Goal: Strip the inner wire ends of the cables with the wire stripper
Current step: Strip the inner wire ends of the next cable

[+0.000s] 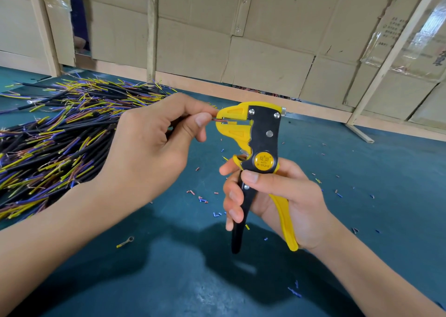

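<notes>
Gripping the yellow and black wire stripper [259,148] by its two handles, the right hand [277,201] holds the tool upright above the blue-green table [169,268], fingers curled round the black handle and the yellow one lying against the palm. Bits of cut insulation [202,199] in red, blue and yellow lie scattered on the table around it, and a small ring terminal [125,242] lies nearer the left forearm. Just beyond, the left hand [154,145] pinches a cable's inner wire ends [220,120] between thumb and forefinger, their tips set in the stripper's yellow jaws. Farther left sprawls the pile of black cables [60,138]. A cardboard wall [241,39] stands behind.
</notes>
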The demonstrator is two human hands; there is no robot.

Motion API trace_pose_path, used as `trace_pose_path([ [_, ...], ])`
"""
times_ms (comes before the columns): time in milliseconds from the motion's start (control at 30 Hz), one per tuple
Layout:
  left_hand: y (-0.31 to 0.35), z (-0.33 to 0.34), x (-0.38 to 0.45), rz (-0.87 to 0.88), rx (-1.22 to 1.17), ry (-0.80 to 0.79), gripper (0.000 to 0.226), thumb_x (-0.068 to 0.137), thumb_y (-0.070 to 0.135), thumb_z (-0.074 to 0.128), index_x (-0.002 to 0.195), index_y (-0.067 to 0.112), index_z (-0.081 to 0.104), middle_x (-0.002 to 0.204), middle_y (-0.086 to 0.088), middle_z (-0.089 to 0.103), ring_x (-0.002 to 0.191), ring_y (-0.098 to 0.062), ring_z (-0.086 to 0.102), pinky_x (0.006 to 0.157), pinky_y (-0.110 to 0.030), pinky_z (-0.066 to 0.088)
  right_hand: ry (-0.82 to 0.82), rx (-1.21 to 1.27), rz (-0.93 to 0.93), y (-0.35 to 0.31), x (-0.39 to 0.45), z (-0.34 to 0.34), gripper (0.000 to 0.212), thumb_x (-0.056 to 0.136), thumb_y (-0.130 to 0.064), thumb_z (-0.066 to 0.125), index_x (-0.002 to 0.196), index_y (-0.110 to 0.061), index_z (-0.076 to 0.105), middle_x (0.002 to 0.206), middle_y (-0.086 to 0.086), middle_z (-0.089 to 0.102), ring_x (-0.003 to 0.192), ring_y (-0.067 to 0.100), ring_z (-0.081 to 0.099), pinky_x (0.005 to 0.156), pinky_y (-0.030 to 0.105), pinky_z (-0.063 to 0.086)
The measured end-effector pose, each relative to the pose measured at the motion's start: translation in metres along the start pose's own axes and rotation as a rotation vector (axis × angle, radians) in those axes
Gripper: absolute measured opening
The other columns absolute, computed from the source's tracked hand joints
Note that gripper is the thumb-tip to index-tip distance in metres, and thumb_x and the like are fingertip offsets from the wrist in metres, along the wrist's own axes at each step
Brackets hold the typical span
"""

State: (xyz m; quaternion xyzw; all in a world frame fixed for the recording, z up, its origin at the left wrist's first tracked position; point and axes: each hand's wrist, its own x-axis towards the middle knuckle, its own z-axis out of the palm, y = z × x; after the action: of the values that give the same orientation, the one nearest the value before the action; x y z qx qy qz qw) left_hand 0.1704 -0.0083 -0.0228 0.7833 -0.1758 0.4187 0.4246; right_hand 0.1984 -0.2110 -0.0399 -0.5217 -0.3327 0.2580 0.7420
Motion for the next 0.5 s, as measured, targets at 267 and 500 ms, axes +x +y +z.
trace_pose_path([
  [267, 0.0016, 0.0023, -0.0004, -0.046, -0.130, -0.008, 0.017, 0.099, 0.025, 0.056, 0.097, 0.038, 0.066, 0.073, 0.011, 0.064, 0.053, 0.000, 0.049, 0.052, -0.011, 0.033, 0.002, -0.002, -0.009, -0.0014, -0.0004, 0.0008, 0.025, 0.088, -0.006, 0.057, 0.109, 0.008, 0.062, 0.072, 0.015, 0.054, 0.058, 0.030, 0.055, 0.061, 0.045, 0.054],
  [500, 0.0008, 0.0014, 0.0016, -0.056, -0.188, -0.019, 0.016, 0.098, 0.027, 0.056, 0.097, 0.038, 0.068, 0.069, 0.013, 0.062, 0.049, -0.006, 0.040, 0.049, -0.020, 0.032, 0.003, -0.007, 0.027, -0.0067, -0.0012, 0.0006, 0.025, 0.084, -0.012, 0.059, 0.103, 0.002, 0.069, 0.070, 0.014, 0.053, 0.054, 0.028, 0.053, 0.058, 0.042, 0.053],
])
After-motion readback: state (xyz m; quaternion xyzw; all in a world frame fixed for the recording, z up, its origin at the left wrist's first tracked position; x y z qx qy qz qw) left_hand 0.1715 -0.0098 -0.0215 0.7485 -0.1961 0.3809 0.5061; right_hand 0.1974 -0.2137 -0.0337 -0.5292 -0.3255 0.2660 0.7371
